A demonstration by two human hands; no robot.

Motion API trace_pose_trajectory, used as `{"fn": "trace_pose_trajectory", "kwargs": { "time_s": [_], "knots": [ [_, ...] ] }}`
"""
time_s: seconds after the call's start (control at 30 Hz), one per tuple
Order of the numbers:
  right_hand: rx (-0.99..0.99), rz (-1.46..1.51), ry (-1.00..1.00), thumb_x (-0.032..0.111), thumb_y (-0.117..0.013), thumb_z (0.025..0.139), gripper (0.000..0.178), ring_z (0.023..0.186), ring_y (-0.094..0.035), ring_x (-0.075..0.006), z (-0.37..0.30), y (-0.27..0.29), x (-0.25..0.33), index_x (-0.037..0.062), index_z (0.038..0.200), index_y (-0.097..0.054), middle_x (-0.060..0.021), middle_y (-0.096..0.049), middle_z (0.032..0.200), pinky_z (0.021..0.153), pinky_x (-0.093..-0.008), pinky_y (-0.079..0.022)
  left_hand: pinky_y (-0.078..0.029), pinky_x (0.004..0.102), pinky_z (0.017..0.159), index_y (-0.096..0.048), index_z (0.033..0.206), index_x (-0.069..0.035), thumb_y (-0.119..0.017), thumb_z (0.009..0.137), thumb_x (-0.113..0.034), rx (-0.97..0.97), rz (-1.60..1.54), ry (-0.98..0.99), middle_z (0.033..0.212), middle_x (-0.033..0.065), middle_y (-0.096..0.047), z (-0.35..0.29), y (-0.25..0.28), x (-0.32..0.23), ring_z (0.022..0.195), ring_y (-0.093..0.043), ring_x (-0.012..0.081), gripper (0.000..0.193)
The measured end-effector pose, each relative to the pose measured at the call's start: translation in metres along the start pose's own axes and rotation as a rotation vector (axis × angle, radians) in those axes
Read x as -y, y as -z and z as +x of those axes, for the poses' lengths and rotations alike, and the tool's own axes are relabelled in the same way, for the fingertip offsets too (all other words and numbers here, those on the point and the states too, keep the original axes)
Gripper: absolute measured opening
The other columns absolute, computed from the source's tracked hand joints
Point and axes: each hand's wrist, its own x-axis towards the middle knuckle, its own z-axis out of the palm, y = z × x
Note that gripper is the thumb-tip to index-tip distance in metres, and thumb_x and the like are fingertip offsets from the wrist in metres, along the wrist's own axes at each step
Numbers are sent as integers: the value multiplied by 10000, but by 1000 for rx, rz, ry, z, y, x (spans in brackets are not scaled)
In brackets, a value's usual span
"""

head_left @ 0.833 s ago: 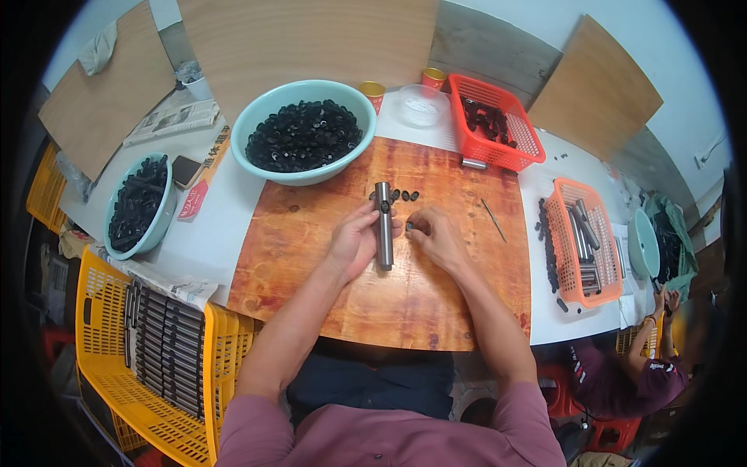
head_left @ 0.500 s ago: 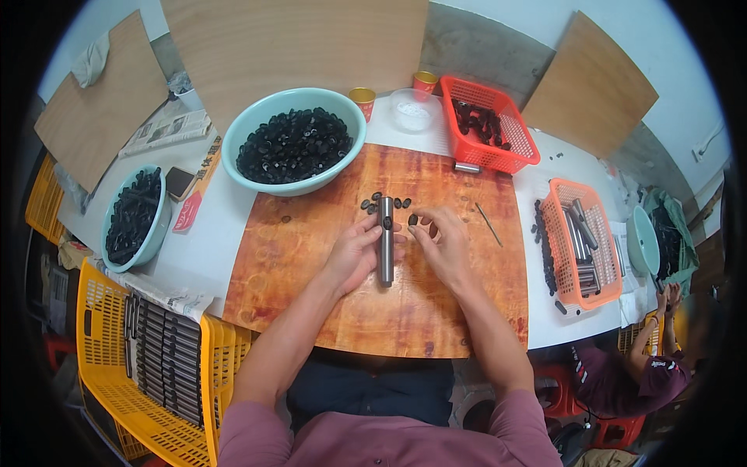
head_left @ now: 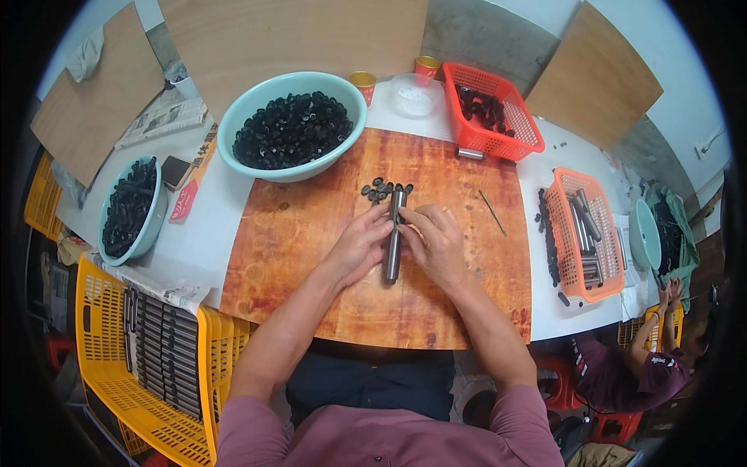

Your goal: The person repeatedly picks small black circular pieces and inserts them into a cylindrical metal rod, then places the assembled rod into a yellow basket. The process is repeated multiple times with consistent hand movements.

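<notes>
My left hand (head_left: 364, 245) is closed round a shiny metal tube (head_left: 393, 263), which stands nearly lengthwise before me over the brown board. From the other side my right hand (head_left: 434, 243) presses its thumb and fingertips against the tube's upper half. A small black oval piece appears to be pinched there, mostly hidden by the fingers. Just beyond the tube's far end lie several loose black oval pieces (head_left: 379, 188) on the board. To the right of my hands rests a thin metal rod (head_left: 492, 212).
A large pale green basin (head_left: 226, 140) of black pieces stands behind left, a smaller basin (head_left: 160, 214) farther left. Red (head_left: 523, 148) and orange (head_left: 608, 289) baskets stand right. A yellow crate (head_left: 97, 354) holds tubes. A co-worker's hands (head_left: 669, 296) show far right.
My right hand has moved left with a black oval piece, from beside the tube onto it. The tube has turned, so the dark oval spot on its upper face no longer shows.
</notes>
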Motion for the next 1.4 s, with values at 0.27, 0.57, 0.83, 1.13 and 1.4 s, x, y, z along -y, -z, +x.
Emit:
{"fn": "trace_pose_trajectory", "kwargs": {
  "time_s": [0.27, 0.57, 0.83, 1.13, 1.4],
  "knots": [
    [2, 123, 19, 89, -769, 800, 332, 765, -619, -269, -5, -5, 5, 34, 1121, -701, -125, -629, 974, 645, -355, -469, -579, 338, 833, -538, 1317, -29, -552, 1040, -204, -10, 5, -20, 1147, 92, -643, 4, 5, 5, 989, -663, 180, 328],
    [67, 954, -745, 137, -702, 931, 403, 961, -636, -144, -1, -4, -14, -34, 1281, -598, -91, -656, 1053, 824, -270, -521, -525, 272, 643, -533, 1243, -16, -483, 1050, -243, 43, 22, 108, 928, 99, -638, -3, -1, 1, 728, -636, 181, 302],
    [61, 1042, -796, 73, -700, 928, 433, 913, -657, -143, -1, 3, -11, -61, 1312, -550, -103, -681, 1007, 848, -290, -537, -523, 277, 636, -535, 1171, -25, -451, 1067, -301, 37, 231, 147, 882, 101, -636, -2, -7, 1, 712, -636, 176, 306],
    [129, 1049, -767, 73, -705, 923, 420, 850, -636, -110, 2, 9, -13, -45, 1296, -551, -82, -680, 977, 784, -262, -518, -464, 249, 583, -550, 1114, -30, -467, 1061, -410, 109, 294, 150, 783, 59, -588, -2, -3, 8, 633, -557, 134, 393],
    [13, 1140, -709, 55, -731, 889, 437, 861, -636, -104, 4, 19, -16, -28, 1280, -554, -75, -682, 981, 782, -252, -516, -432, 202, 546, -566, 1118, -45, -488, 1070, -387, 80, 535, 72, 821, 30, -619, -4, -10, 9, 596, -549, 82, 354]
  ]
}}
